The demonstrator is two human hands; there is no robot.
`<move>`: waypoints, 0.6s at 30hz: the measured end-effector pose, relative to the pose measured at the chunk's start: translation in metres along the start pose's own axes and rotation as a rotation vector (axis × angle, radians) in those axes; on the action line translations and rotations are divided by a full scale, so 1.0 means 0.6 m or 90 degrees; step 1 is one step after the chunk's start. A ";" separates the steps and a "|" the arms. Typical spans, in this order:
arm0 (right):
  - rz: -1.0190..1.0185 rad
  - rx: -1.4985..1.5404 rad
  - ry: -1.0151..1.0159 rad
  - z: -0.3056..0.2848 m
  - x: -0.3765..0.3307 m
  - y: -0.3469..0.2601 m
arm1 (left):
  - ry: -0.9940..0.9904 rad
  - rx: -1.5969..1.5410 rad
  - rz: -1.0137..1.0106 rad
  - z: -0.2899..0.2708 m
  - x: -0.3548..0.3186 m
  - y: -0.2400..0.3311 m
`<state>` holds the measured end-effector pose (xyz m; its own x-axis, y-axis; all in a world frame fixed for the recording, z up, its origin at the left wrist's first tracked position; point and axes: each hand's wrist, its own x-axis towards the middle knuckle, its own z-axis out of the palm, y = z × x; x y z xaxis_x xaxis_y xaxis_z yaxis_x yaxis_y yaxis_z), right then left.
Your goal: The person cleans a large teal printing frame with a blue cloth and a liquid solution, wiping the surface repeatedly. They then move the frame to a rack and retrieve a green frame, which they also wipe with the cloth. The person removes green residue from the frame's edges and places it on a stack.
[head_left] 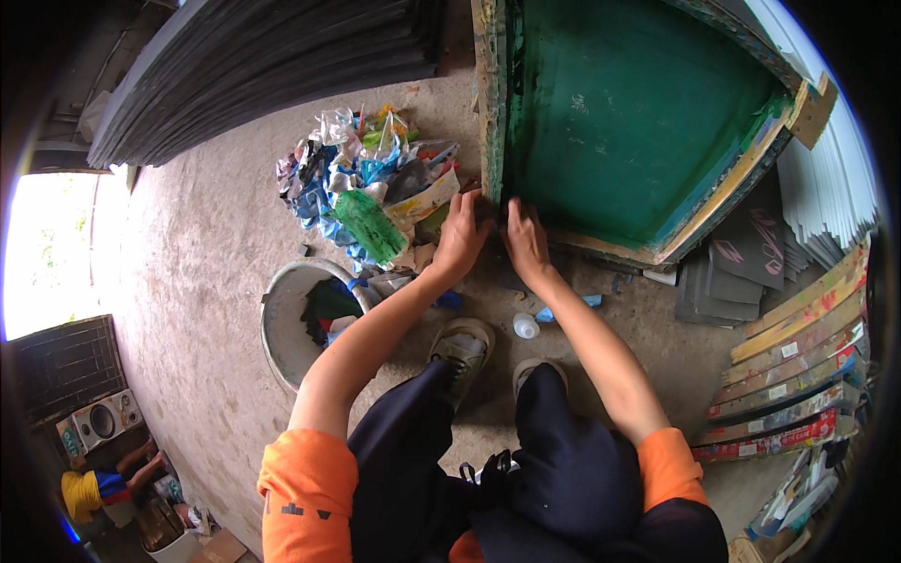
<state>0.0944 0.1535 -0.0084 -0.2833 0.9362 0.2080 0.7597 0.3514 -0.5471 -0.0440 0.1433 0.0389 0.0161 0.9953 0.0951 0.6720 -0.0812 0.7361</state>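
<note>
A wooden screen-printing frame [491,103] with green mesh stands ahead of me, slightly right of the middle. My left hand [460,236] is at its near left corner, the fingers closed against the wooden rail. Beside it, my right hand [527,242] curls its fingers over the same corner from the mesh side. Both thumbs point toward each other across a small gap. The fingertips are partly hidden by the wood. Left of my hands lies a heap of crumpled plastic bags and rags [347,183], with a green-stained piece [369,225] on its near side.
A pale bucket [282,328] holding rags stands left of my feet. A small white bottle [526,326] and a blue scrap [582,305] lie on the floor. Stacked dark sheets [272,66] rise at far left; paint-stained frames [798,366] lean at right. Another person [89,493] is at lower left.
</note>
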 end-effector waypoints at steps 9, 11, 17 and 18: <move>0.158 0.220 -0.048 -0.005 0.006 0.008 | -0.012 -0.052 0.016 0.004 0.001 -0.020; 0.047 0.191 0.018 -0.006 0.001 0.010 | -0.023 -0.068 -0.010 0.005 0.000 -0.023; -0.028 0.099 0.046 -0.002 -0.006 0.011 | -0.015 -0.074 0.003 0.004 0.000 -0.015; -0.037 0.077 0.055 0.003 -0.007 0.014 | -0.009 -0.061 0.011 0.005 0.000 -0.013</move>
<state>0.1010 0.1527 -0.0153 -0.2694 0.9125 0.3077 0.6659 0.4073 -0.6250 -0.0471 0.1443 0.0315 0.0380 0.9944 0.0989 0.5980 -0.1019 0.7950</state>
